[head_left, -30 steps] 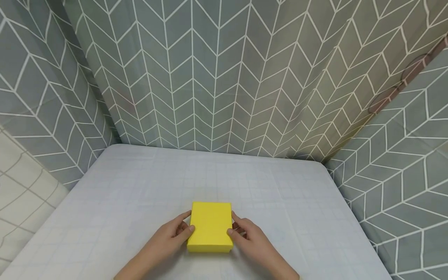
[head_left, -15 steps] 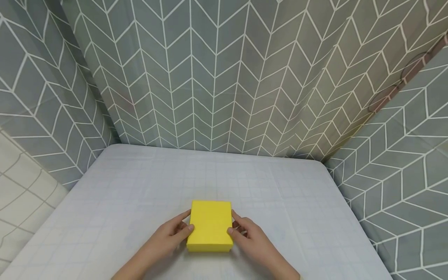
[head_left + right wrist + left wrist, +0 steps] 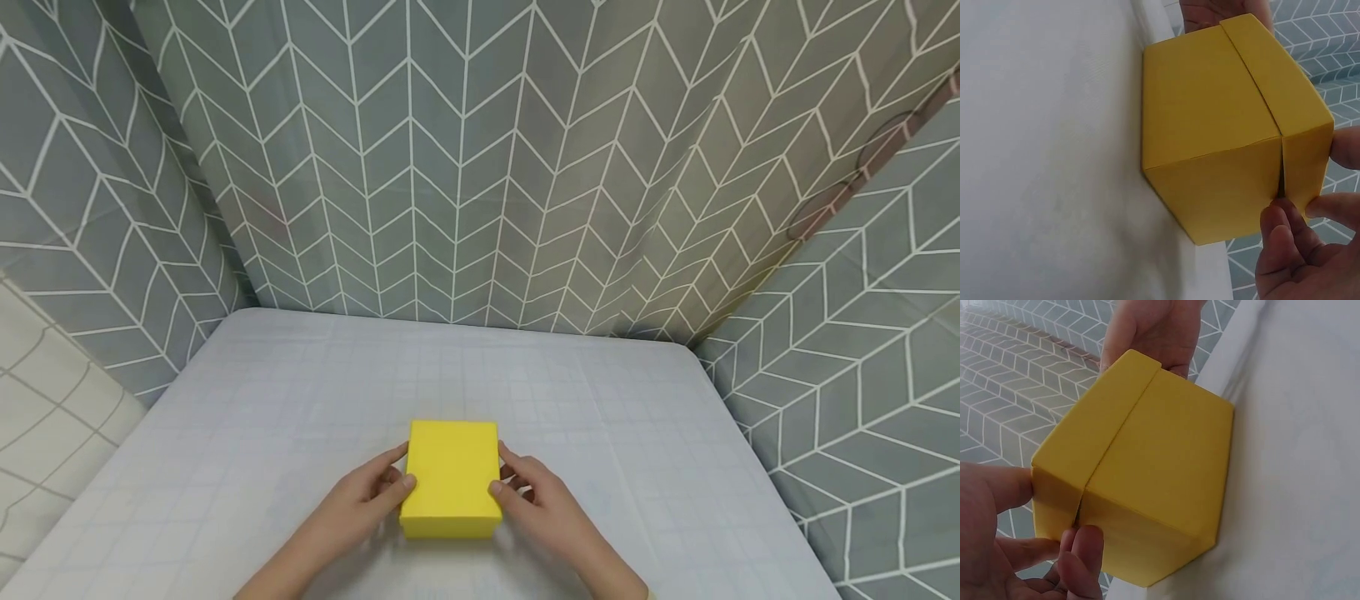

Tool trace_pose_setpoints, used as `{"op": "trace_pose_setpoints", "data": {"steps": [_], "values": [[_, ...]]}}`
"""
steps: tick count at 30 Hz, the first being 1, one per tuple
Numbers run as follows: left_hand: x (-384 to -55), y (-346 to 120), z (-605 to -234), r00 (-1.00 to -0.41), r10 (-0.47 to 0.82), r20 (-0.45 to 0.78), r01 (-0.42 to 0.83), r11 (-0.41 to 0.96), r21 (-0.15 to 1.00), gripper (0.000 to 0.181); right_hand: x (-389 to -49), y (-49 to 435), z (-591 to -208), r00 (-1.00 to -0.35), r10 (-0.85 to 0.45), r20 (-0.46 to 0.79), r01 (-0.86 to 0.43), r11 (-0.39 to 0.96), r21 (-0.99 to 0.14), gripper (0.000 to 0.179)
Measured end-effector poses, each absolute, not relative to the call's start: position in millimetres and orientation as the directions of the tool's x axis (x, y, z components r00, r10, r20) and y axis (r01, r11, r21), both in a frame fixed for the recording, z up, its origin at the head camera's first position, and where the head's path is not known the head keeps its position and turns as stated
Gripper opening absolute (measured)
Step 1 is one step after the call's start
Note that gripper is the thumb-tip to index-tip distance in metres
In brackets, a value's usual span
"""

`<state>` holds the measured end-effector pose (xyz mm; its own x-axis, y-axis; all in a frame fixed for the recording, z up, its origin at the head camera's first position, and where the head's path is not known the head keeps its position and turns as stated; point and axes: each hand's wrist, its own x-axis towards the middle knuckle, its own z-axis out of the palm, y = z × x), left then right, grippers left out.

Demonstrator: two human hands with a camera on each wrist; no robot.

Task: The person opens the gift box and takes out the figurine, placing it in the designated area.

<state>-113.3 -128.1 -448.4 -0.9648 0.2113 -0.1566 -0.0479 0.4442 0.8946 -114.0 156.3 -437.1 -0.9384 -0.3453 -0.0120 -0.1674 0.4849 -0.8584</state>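
A yellow cardboard box (image 3: 1166, 456) stands on the white-covered table in front of me, its lid (image 3: 453, 467) on top. My left hand (image 3: 367, 493) holds the lid at its left side, thumb near the top edge. On the opposite side my right hand (image 3: 538, 498) grips it the same way. In the left wrist view, fingertips (image 3: 1088, 547) sit at the lid's lower rim. The right wrist view shows a narrow dark gap between lid and box wall beside the right fingertips (image 3: 1280, 219). What is inside the box is hidden.
The white tablecloth (image 3: 300, 400) has a faint grid and reaches back to a grey curtain (image 3: 450, 167) with white chevron lines. Similar patterned cloth (image 3: 862, 375) hangs along the right side. A cream grid-patterned cloth (image 3: 52, 425) lies at the left.
Both hands have moved slightly up with the lid. More of the box's front side shows beneath the lid than a second ago.
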Motion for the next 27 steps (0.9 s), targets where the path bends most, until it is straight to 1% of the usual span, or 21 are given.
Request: {"op": "trace_pose_setpoints", "data": {"steps": [4, 10, 16, 21, 24, 27], "values": [[-112, -128, -441, -0.971, 0.205, -0.122, -0.014, 0.461, 0.887, 0.070, -114, 156, -430, -0.938, -0.345, 0.030, -0.206, 0.486, -0.849, 0.060], [-109, -129, -429, -0.983, 0.183, -0.033, 0.063, 0.494, 0.867, 0.067, -117, 151, -417, -0.933, -0.338, 0.122, -0.283, 0.479, -0.831, 0.058], [-111, -132, -420, -0.987, 0.153, 0.046, 0.125, 0.564, 0.816, 0.067, -123, 142, -408, -0.930, -0.320, 0.179, -0.335, 0.539, -0.773, 0.059], [-112, -135, -415, -0.974, 0.133, 0.183, 0.225, 0.637, 0.737, 0.064, -128, 132, -402, -0.919, -0.316, 0.234, -0.384, 0.588, -0.712, 0.059], [-111, -137, -413, -0.955, 0.119, 0.271, 0.279, 0.670, 0.688, 0.060, -130, 126, -399, -0.909, -0.320, 0.268, -0.411, 0.581, -0.702, 0.061], [-110, -140, -411, -0.939, 0.093, 0.332, 0.300, 0.696, 0.652, 0.058, -131, 121, -395, -0.895, -0.329, 0.302, -0.441, 0.547, -0.712, 0.061]]}}
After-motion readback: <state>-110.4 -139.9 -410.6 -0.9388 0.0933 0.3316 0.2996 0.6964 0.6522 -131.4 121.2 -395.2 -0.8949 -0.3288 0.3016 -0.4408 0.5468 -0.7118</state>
